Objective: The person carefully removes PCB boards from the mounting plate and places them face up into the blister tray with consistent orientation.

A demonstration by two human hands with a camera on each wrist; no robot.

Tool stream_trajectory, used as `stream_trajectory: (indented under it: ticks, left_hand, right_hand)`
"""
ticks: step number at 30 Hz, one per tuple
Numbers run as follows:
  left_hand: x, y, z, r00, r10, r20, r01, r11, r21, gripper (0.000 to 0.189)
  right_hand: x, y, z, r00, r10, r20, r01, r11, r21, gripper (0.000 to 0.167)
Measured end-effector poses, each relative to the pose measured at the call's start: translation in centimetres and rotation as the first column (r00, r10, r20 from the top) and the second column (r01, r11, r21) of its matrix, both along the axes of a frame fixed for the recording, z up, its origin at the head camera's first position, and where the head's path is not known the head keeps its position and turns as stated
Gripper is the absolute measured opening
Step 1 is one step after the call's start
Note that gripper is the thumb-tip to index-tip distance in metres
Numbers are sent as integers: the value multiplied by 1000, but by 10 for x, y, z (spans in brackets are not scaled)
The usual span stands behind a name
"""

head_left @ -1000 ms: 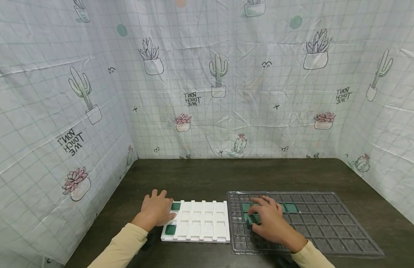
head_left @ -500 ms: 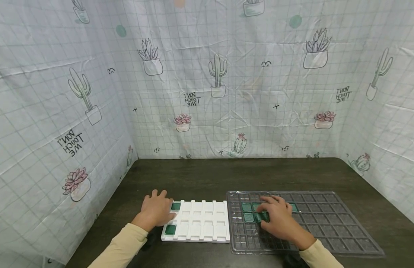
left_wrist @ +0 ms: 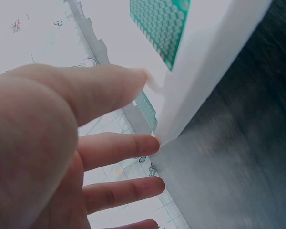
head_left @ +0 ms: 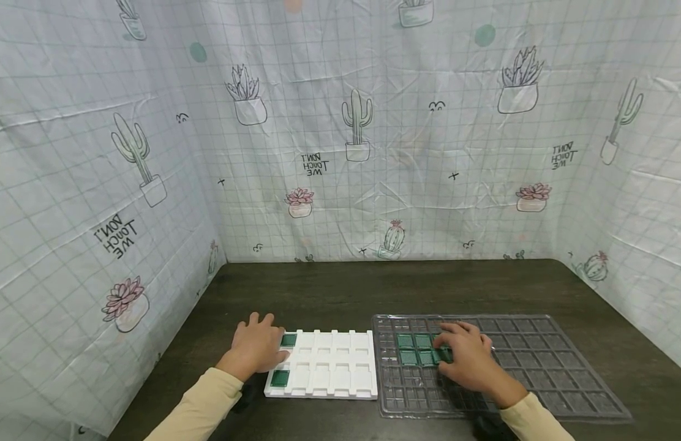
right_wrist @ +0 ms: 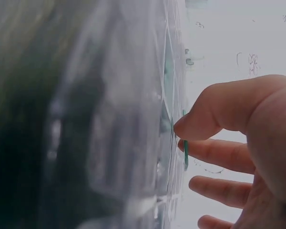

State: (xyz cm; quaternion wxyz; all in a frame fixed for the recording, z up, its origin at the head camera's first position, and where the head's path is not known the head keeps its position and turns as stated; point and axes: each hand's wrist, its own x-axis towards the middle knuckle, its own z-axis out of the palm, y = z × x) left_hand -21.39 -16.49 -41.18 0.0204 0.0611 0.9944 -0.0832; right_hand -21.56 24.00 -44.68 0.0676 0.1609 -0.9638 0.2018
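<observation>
A white slotted tray lies in front, with one green perforated circuit board at its near left and another circuit board at its far left. My left hand rests at the tray's left edge, fingers extended; in the left wrist view its thumb touches the white side. To the right, my right hand is over the clear plastic tray. Between its thumb and forefinger is a thin green circuit board, seen edge-on in the right wrist view. Several circuit boards lie left of this hand.
Both trays stand side by side on a dark wooden table. The clear tray has many square compartments. A patterned cloth hangs around the back and sides of the table.
My right hand has moved right across the clear tray with the circuit board, uncovering circuit boards on its left. My left hand has stayed at the white tray.
</observation>
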Motion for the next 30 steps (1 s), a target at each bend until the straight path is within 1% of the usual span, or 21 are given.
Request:
stream_trajectory:
  ticks: [3, 11, 18, 25, 30]
  left_hand:
    - [0, 0, -1, 1000, 1, -6, -1, 1000, -5, 51]
    - [0, -1, -2, 1000, 2, -14, -2, 1000, -15, 52]
    - [0, -1, -3, 1000, 0, -18, 0, 1000, -9, 52]
    - [1, -1, -2, 1000, 5, -18, -5, 1000, -13, 52]
    - [1, -1, -2, 1000, 2, -24, -2, 1000, -7, 52]
  right_hand:
    - [-1, 2, -1, 1000, 3, -6, -3, 1000, -2, 23]
    - [1, 5, 2, 1000, -21, 22, 21, 1000, 18, 24]
    - [1, 9, 2, 1000, -22, 17, 21, 999, 25, 23]
    - [1, 12, 0, 999, -29, 34, 29, 1000, 7, 21]
    - [2, 11, 1, 999, -27, 29, 27, 1000, 11, 20]
